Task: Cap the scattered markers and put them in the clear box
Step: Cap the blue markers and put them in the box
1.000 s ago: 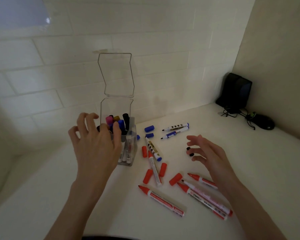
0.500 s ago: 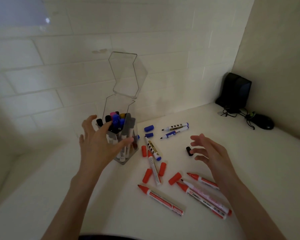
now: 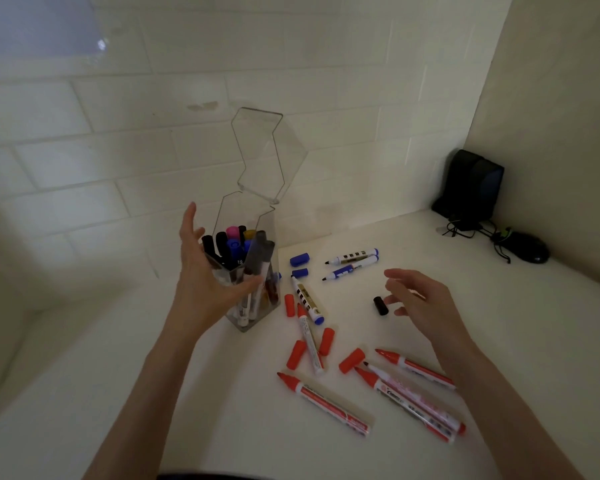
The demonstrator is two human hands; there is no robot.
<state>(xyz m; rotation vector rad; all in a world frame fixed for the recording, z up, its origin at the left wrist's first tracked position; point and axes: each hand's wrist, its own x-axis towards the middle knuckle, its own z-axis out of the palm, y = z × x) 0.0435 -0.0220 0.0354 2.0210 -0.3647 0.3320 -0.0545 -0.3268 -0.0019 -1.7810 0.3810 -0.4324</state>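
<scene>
Head view: the left hand (image 3: pixel 205 285) holds the clear box (image 3: pixel 257 306), thumb across its front wall. The box is tilted with its lid (image 3: pixel 260 154) up, close to the tiled wall (image 3: pixel 84 168). The right hand (image 3: pixel 426 303) hovers with fingers loosely spread beside a black cap (image 3: pixel 380 305). Uncapped red markers (image 3: pixel 326 403) lie between the arms, and there is bare table (image 3: pixel 84 393) left of the box.

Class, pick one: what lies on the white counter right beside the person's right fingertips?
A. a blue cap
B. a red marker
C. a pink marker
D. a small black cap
D: the small black cylindrical cap lies right by the right hand's fingertips, with nothing else that near.
</scene>
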